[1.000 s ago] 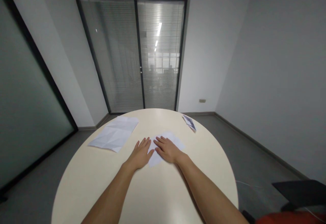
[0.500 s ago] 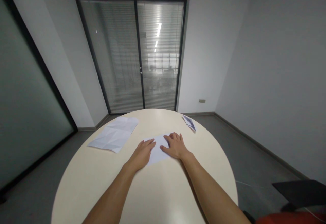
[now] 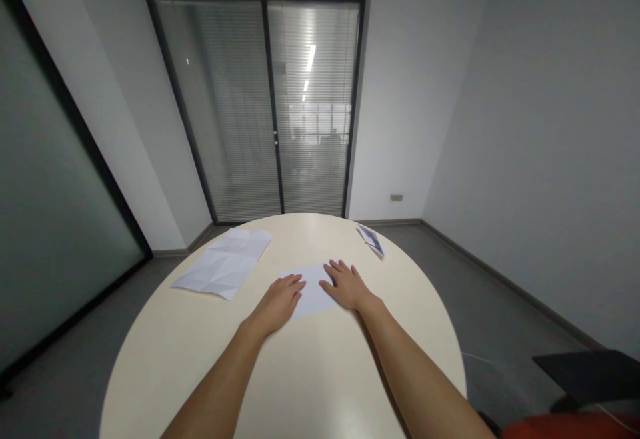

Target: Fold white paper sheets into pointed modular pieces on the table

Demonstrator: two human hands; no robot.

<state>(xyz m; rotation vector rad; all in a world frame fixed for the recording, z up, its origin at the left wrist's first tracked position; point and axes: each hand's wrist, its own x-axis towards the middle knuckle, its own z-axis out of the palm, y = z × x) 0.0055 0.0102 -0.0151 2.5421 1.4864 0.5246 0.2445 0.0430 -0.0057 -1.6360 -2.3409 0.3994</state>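
A folded white paper (image 3: 311,287) lies flat on the round cream table (image 3: 300,386), a little beyond its middle. My left hand (image 3: 277,302) rests palm down on the paper's left edge, fingers stretched out and pointing right. My right hand (image 3: 346,284) lies flat on the paper's right part, fingers spread. Both hands press on the sheet; neither one grips anything.
A creased, unfolded white sheet (image 3: 224,262) lies at the table's far left. A small folded printed paper (image 3: 371,239) sits near the far right edge. Glass doors with blinds (image 3: 265,106) stand behind the table. A dark chair (image 3: 585,372) is at the lower right.
The paper went from a wider, irregular shape to a narrower folded one. My right hand slid from the paper's middle to its right side; my left hand turned slightly rightward.
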